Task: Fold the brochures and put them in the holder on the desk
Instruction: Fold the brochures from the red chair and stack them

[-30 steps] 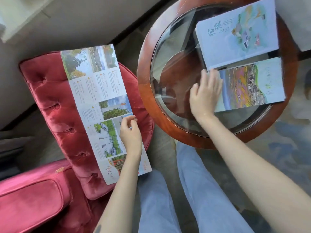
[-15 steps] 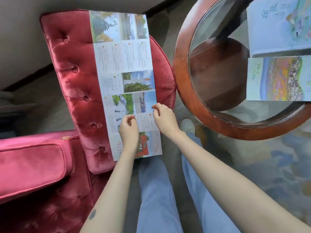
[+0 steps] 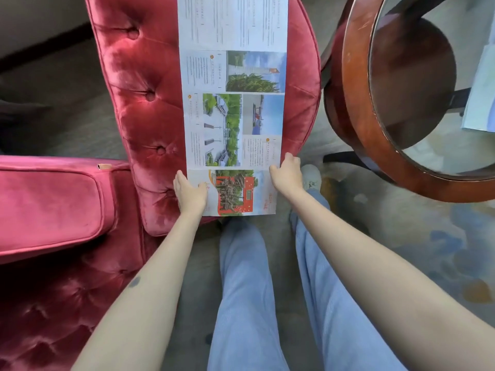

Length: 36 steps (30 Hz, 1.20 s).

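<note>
Red tufted chair [image 3: 139, 103] filling the left, round glass-topped surface [image 3: 356, 103] cut off at right, long unfolded brochure [image 3: 233, 116] lying on the chair, top out of frame, left hand [image 3: 190, 195] pinching its left edge, right hand [image 3: 288, 175] curled on its right edge, sliver of another brochure [image 3: 479, 103] on the surface

You're looking down on a red velvet chair [image 3: 139, 103], its buttoned tufting catching soft light and showing a sheen across the pile. A padded armrest [image 3: 48, 204] in the same velvet is sitting at your left. On your right, a round wooden table [image 3: 353, 108] with a glass top [image 3: 428, 162] is filling the corner. Grey carpet [image 3: 67, 111] is running underneath, breaking into blue and orange patches toward the right. A pale wall [image 3: 32, 20] is edging the top left.
</note>
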### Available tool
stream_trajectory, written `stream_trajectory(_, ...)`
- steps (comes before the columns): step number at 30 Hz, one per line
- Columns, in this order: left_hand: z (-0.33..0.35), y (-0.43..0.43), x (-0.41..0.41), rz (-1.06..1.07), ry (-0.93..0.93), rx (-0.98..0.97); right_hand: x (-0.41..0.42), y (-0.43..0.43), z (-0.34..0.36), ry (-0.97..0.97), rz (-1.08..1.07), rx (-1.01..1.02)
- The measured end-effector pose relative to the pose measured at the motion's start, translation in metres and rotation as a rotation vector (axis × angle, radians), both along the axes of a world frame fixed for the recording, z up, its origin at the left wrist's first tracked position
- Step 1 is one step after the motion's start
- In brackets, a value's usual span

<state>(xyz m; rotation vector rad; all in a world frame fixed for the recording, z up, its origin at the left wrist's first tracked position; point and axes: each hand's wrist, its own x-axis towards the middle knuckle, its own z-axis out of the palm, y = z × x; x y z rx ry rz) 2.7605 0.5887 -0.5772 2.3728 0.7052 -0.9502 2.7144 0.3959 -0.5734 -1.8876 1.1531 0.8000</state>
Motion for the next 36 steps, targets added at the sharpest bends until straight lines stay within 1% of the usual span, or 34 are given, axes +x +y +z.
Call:
stream_trajectory(4, -0.001, -0.004, -0.002, 0.086, -0.011, -0.065, -0.007, 0.001, 0.0, 0.054, -0.169, 0.155)
stream_trajectory(6, 0.002, 0.0, 0.0, 0.102, 0.007, -0.112, -0.01, 0.001, 0.003, 0.036, -0.222, 0.169)
stream_trajectory(9, 0.013, 0.011, 0.004, 0.129, -0.031, -0.206, -0.013, -0.007, 0.011, -0.02, -0.197, 0.176)
stream_trajectory(13, 0.03, 0.023, 0.004, 0.132, -0.106, -0.247, -0.021, -0.019, 0.029, -0.08, -0.186, 0.162)
stream_trajectory(15, 0.037, 0.028, 0.003, 0.166, -0.103, -0.296, -0.024, -0.023, 0.037, -0.106, -0.215, 0.239)
stream_trajectory(17, 0.044, 0.032, 0.001, 0.219, -0.091, -0.369, -0.028, -0.03, 0.043, -0.118, -0.308, 0.377)
stream_trajectory(19, 0.052, 0.035, -0.002, 0.321, -0.079, -0.475, -0.036, -0.036, 0.05, -0.117, -0.421, 0.519)
stream_trajectory(21, 0.059, 0.037, -0.006, 0.437, -0.058, -0.584, -0.044, -0.043, 0.054, -0.136, -0.484, 0.621)
stream_trajectory(24, 0.069, 0.037, -0.008, 0.527, -0.045, -0.679, -0.051, -0.052, 0.062, -0.236, -0.52, 0.694)
stream_trajectory(27, 0.078, 0.032, -0.004, 0.544, -0.079, -0.717, -0.049, -0.054, 0.072, -0.319, -0.519, 0.719)
stream_trajectory(29, 0.086, 0.027, 0.001, 0.501, -0.127, -0.714, -0.044, -0.056, 0.079, -0.38, -0.492, 0.671)
stream_trajectory(30, 0.091, 0.025, 0.003, 0.43, -0.163, -0.689, -0.041, -0.058, 0.082, -0.417, -0.461, 0.619)
stream_trajectory(31, 0.096, 0.023, 0.006, 0.317, -0.205, -0.644, -0.037, -0.06, 0.086, -0.458, -0.424, 0.557)
stream_trajectory(34, 0.113, 0.019, 0.017, -0.115, -0.31, -0.486, -0.025, -0.067, 0.104, -0.567, -0.29, 0.416)
stream_trajectory(36, 0.121, 0.014, 0.026, -0.39, -0.383, -0.354, -0.017, -0.071, 0.115, -0.585, -0.106, 0.285)
